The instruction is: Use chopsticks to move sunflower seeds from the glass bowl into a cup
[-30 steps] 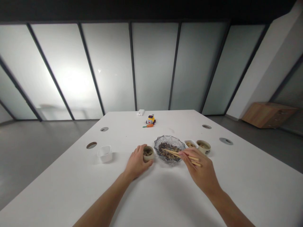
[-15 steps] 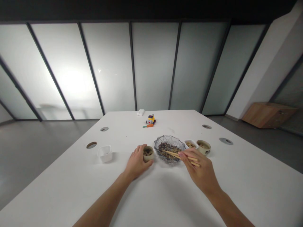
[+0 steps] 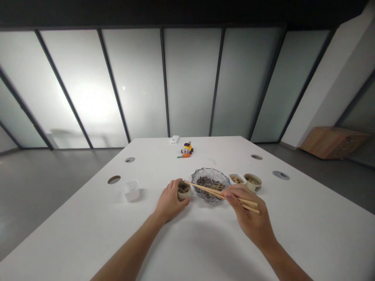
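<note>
On the white bench (image 3: pixel 205 242), centre: clear cut-glass bowl (image 3: pixel 210 182) w/ dark seeds in it. Just left of it, small beige ceramic cup (image 3: pixel 184 190), left hand (image 3: pixel 169 201) wrapped round its near-left side. Just right of bowl: small white square dish (image 3: pixel 236 179), then a beige round cup (image 3: pixel 252 182) beside that. Right hand (image 3: pixel 253 218) in front of bowl, holding pair of wooden chopsticks (image 3: pixel 219 194) that cross over bowl, tips at the left cup's rim. Well left: white square plastic tub (image 3: pixel 130 189). Far behind: yellow toy car (image 3: pixel 186 148), orange toy carrot (image 3: pixel 184 156) before it, white power bank (image 3: pixel 174 139) at back edge.
</note>
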Tool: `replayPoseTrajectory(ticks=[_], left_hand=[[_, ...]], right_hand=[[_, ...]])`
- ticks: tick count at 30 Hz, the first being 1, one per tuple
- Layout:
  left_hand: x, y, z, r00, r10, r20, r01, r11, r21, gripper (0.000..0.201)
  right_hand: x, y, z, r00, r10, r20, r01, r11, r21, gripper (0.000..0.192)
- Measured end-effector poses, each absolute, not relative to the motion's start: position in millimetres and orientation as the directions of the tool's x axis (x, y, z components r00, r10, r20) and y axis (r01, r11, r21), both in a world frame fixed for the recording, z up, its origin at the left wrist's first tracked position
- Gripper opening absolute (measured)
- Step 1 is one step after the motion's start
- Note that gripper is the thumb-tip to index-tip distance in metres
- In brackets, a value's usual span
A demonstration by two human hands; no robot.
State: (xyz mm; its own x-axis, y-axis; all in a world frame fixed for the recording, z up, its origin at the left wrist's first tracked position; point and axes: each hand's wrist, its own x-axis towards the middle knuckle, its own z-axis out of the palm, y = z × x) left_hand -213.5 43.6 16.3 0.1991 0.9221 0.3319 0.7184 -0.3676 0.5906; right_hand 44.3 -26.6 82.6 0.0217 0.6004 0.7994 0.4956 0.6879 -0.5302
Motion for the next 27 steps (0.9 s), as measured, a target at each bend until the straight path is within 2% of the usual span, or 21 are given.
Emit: replayPoseTrajectory(ticks=[3, 7, 11, 13, 23, 27], left_hand=[[-213.5, 44.1, 15.0, 0.196, 0.923, 0.33, 0.719, -0.364, 0.592, 0.065], [-213.9, 44.1, 15.4, 0.2, 0.923, 0.329, 0.719, -0.366, 0.591, 0.065], [-214.1, 43.9, 16.0, 0.201, 0.923, 0.328, 0.719, -0.367, 0.59, 0.066], [-214.2, 44.1, 15.5, 0.202, 0.922, 0.331, 0.718, -0.369, 0.59, 0.066], [-213.3, 44.8, 14.4, 0.206, 0.917, 0.343, 0.712, -0.381, 0.59, 0.066], [-213.2, 45.7, 13.2, 0.206, 0.915, 0.346, 0.71, -0.383, 0.591, 0.065]], right_hand=[[45.4, -25.6, 81.8, 0.03, 0.598, 0.801, 0.498, 0.686, -0.531, 0.026], [54.4, -21.4, 83.0, 0.078, 0.533, 0.842, 0.605, 0.647, -0.465, 0.024], [63.6, -15.8, 81.2, -0.029, 0.47, 0.882, 0.689, 0.649, -0.322, 0.018], [65.0, -14.0, 78.8, -0.073, 0.469, 0.88, 0.697, 0.655, -0.291, 0.019], [59.5, -17.5, 78.0, -0.134, 0.54, 0.831, 0.696, 0.648, -0.31, 0.025], [59.9, -17.6, 77.6, -0.13, 0.531, 0.837, 0.693, 0.652, -0.306, 0.024]])
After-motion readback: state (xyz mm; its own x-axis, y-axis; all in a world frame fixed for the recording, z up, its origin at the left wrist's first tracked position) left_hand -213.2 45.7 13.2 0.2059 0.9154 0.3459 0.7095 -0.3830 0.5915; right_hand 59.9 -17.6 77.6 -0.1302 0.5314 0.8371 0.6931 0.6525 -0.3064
